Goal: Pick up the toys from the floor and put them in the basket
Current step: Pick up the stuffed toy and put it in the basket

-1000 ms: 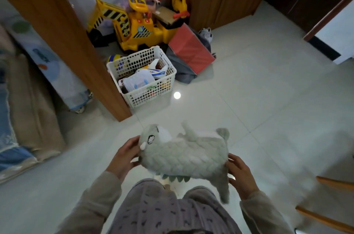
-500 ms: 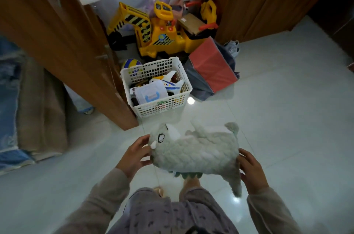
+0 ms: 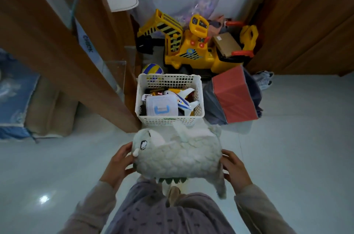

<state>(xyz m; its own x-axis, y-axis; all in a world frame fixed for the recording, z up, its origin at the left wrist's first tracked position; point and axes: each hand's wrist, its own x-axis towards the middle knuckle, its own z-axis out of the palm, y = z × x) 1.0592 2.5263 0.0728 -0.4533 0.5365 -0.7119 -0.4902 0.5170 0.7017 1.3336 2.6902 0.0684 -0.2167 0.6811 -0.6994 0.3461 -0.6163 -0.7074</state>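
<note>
A pale grey-green plush dinosaur with green spikes hangs in the air between my hands, just in front of the basket. My left hand grips its head end and my right hand grips its tail end. The white plastic basket stands on the floor straight ahead, its near rim partly hidden by the plush. Inside it lie a toy airplane, a white case with a blue handle and other small toys.
A yellow ride-on excavator stands behind the basket, with a blue-yellow ball beside it. A red-orange box on dark fabric lies right of the basket. A wooden cabinet panel rises at the left; wooden doors at the right.
I have moved closer to the basket, carrying the plush toward it; the basket now sits directly ahead and just beyond the toy. Both hands keep their grip.
</note>
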